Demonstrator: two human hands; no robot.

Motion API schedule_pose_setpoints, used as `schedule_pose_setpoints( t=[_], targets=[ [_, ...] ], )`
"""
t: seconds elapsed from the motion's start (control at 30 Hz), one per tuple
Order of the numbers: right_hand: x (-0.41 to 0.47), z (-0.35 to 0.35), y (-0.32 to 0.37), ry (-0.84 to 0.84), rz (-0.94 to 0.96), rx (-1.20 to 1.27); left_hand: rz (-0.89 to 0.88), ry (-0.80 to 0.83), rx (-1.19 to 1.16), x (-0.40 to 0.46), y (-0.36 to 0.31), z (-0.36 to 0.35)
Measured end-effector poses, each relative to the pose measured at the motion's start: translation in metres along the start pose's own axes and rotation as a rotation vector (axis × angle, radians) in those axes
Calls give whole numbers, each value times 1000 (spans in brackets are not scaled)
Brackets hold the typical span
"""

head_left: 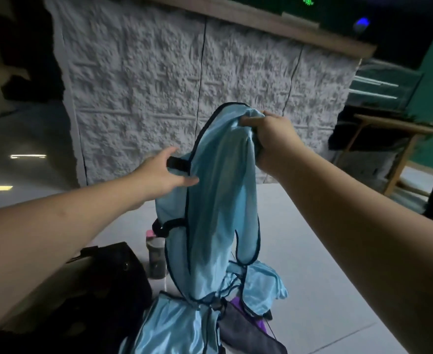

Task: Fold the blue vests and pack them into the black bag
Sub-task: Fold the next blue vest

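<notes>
Right hand [271, 139]: grip clamped on the bunched top of a blue vest [218, 200], held aloft so it hangs down to the floor [325, 290]; left hand [164, 172]: fingers straight and apart, touching the vest's edge beside a black strap [177, 163]. Below, more blue vests [174, 325] lie heaped on the floor, touching the hanging one. Black bag [113, 274] stands at left, its contents not discernible, with a bottle [156, 256] just beside it.

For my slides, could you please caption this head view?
Right hand grips a hanging light-blue satin vest; left hand touches its edge beside the black bag.
</notes>
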State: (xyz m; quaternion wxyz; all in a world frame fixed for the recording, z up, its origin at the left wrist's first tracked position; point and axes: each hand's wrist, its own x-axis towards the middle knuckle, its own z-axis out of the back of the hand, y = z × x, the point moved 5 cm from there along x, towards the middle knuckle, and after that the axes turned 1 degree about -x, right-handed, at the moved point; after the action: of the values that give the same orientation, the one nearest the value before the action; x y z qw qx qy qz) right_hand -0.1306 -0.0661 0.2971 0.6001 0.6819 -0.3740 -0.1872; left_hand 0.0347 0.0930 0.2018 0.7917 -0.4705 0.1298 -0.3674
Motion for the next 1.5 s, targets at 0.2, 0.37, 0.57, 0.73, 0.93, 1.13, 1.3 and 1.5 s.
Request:
schedule_pose_setpoints(
  t=[0.2, 0.37, 0.57, 0.73, 0.93, 1.13, 1.3, 1.5],
  targets=[
    [-5, -11, 42, -172, 24, -47, -232, -431, -176, -68, -35, -8],
    [-12, -23, 63, -196, 57, 3, -149, 288, -115, -95, -42, -66],
    [-12, -20, 63, -228, 62, -169, -15, 126, -193, -78, -40, -39],
    [-10, -3, 52, -214, 34, -216, -6, 82, -182, -59, -47, 17],
    [-6, 4, 33, -219, -5, -181, -15, -34, -64, -36, -69, 65],
    [-15, 14, 25, -227, -49, -160, -12, -97, 39, -31, -82, 88],
    [-31, 9, 17, -124, -62, -147, 27, -148, 22, -46, -72, 97],
    [-43, -15, 28, -30, -38, -100, 180, -151, -347, -51, -54, 99]
  ],
)
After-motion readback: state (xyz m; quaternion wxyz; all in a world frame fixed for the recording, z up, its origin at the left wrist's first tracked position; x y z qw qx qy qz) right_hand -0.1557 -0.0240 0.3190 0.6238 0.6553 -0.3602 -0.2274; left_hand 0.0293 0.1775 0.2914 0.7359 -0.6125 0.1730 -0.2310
